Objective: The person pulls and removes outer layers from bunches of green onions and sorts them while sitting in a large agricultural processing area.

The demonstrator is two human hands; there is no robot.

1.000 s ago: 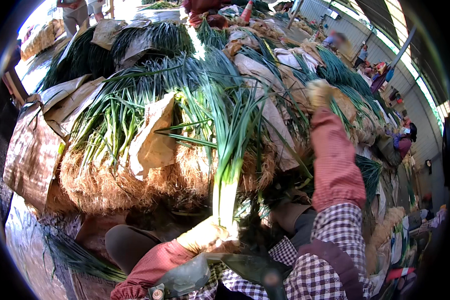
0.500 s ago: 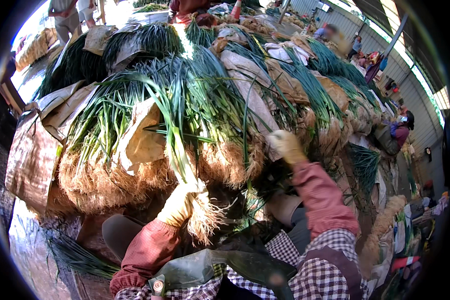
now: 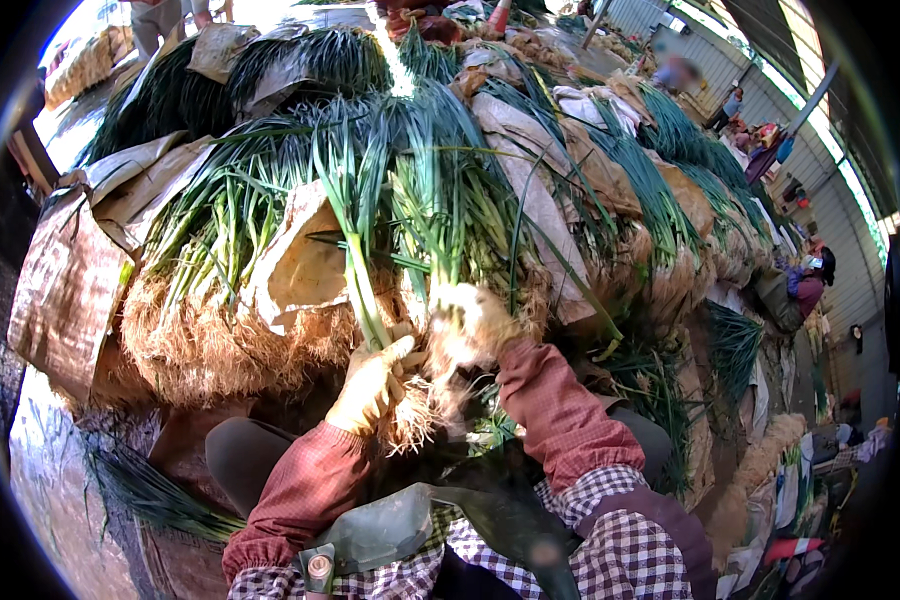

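In my gloved left hand (image 3: 372,385) is a small bunch of leeks (image 3: 362,275), gripped at the pale stalk bases. Its green leaves reach up over the pile, and stringy roots (image 3: 410,420) hang below the glove. My gloved right hand (image 3: 475,325) is just beside it, blurred by motion, closed around the lower ends of more leeks (image 3: 442,262) at the front of the pile. Blurred roots show beneath that glove, though its fingertips are hard to make out. Both hands are close together over my lap.
A broad heap of leeks (image 3: 195,240) lies ahead, roots toward me, partly covered by tan sacking (image 3: 60,290). Loose leaves (image 3: 155,490) are at my left, and trimmings (image 3: 650,400) lie at my right. Farther right sits another person (image 3: 805,285); an orange cone (image 3: 500,15) stands far back.
My right hand has swung left from beside the pale sacking to the leeks near my left hand. My left hand keeps its bunch, which now stands more upright.
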